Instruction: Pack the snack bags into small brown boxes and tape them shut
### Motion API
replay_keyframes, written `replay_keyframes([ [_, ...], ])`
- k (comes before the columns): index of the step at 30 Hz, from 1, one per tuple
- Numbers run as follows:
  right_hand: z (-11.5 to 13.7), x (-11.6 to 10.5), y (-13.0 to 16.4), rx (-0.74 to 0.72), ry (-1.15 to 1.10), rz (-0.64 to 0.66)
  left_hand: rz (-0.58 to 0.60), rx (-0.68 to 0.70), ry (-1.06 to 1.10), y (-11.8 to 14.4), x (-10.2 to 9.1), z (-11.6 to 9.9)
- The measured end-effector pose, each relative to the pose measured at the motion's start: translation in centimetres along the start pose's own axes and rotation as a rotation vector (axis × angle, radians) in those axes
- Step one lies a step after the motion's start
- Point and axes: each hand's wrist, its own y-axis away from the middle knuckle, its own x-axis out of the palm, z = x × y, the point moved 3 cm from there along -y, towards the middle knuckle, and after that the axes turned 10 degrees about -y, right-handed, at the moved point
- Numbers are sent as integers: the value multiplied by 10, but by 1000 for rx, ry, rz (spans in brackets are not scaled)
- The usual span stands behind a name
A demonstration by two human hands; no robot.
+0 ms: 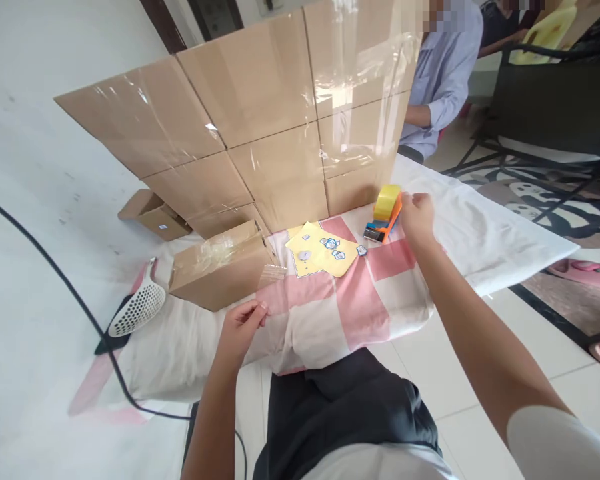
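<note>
My left hand (243, 325) pinches the loose end of a clear tape strip (270, 277) that runs up to a small cardboard box (220, 265) lying on a pink-and-white checked cloth (350, 300). My right hand (417, 217) reaches out to an orange tape dispenser with a yellow roll (385, 213) and touches its right side. Between them lies a yellow sheet (320, 252) with small blue-and-white stickers.
A wall of stacked, taped cardboard boxes (260, 113) stands behind the cloth. Another small box (153, 213) and a white slotted scoop (140, 307) sit at the left. A black cable (55, 267) crosses the floor. A seated person (443, 80) and a black chair (555, 107) are at the back right.
</note>
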Motion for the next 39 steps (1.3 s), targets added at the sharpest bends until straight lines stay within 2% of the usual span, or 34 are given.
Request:
replay_keyframes([
  [2,8,30,30,-112,79,67,-36,1,35,0,0,1],
  [3,10,53,49,-206,225,200,-55,3,50,0,0,1],
  [5,2,103,87,-187,306,420,-97,4,74,-2,-1,-1],
  [6,-4,129,104,-155,342,581,-122,1,83,-3,-1,-3],
  [7,-11,154,120,-130,422,824,-148,-4,90,-4,-2,-6],
  [8,-17,176,132,-139,480,992,-172,-12,97,-5,-3,-8],
  [9,-22,194,139,-155,535,1131,-195,-22,108,-5,-4,-12],
  [10,-26,209,142,-178,579,1218,-220,-38,128,-6,-5,-15],
  [13,-39,244,130,-194,651,1310,-296,-128,282,-12,-5,-22],
  [17,-62,281,113,-139,778,1465,-396,-344,663,-24,4,-22],
  [20,-79,297,108,-78,835,1510,-377,-431,897,-32,12,-20],
  [23,-90,301,106,-26,833,1522,-359,-454,1075,-35,15,-21],
  [28,-90,298,106,-31,771,1507,-395,-459,1179,-32,15,-23],
  [31,-82,296,110,-20,733,1508,-367,-470,1080,-27,15,-20],
  [34,-65,295,116,-1,650,1522,-347,-436,859,-20,7,-18],
  [37,-50,297,118,-70,587,1515,-431,-344,619,-14,-9,-25],
  [39,-48,301,116,-138,576,1486,-489,-303,539,-16,-19,-31],
])
